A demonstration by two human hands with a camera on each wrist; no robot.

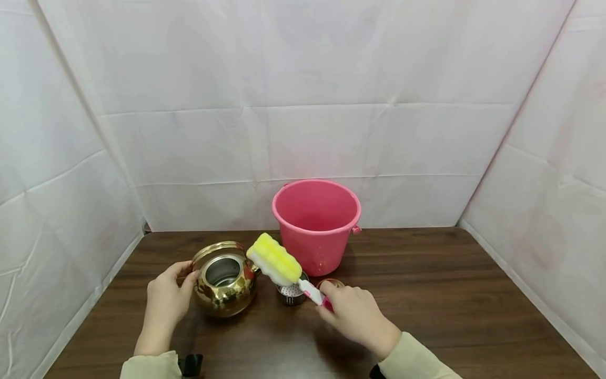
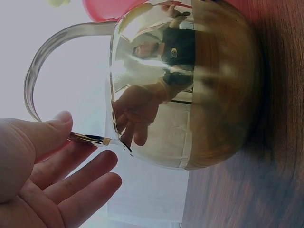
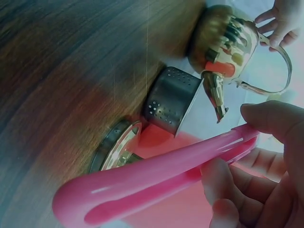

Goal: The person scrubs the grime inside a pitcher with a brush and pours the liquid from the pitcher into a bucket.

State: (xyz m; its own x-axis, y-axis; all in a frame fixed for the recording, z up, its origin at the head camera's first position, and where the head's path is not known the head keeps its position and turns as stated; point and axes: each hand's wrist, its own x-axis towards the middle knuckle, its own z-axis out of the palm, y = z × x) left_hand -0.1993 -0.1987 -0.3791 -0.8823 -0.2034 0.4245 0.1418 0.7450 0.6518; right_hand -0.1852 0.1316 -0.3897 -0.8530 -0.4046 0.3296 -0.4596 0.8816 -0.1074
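Note:
A shiny gold kettle point(image 1: 224, 295) stands lidless on the table, its round mouth uncovered and its spout pointing right. My left hand point(image 1: 168, 297) pinches the kettle's handle point(image 2: 35, 71) near its left end, between thumb and forefinger; the other fingers spread beside the body. In my right hand point(image 1: 355, 316) is a sponge brush point(image 1: 275, 259) with a yellow and white head and a pink looped grip point(image 3: 152, 175). The sponge head hangs in the air right of the kettle, over a perforated metal strainer point(image 1: 291, 296).
Behind the brush a pink bucket point(image 1: 317, 247) stands near the back edge of the dark wooden table point(image 1: 440, 295). The gold kettle lid point(image 3: 116, 147) lies close to the strainer, partly hidden by my right hand in the head view. White sheeting point(image 1: 312, 137) encloses the table.

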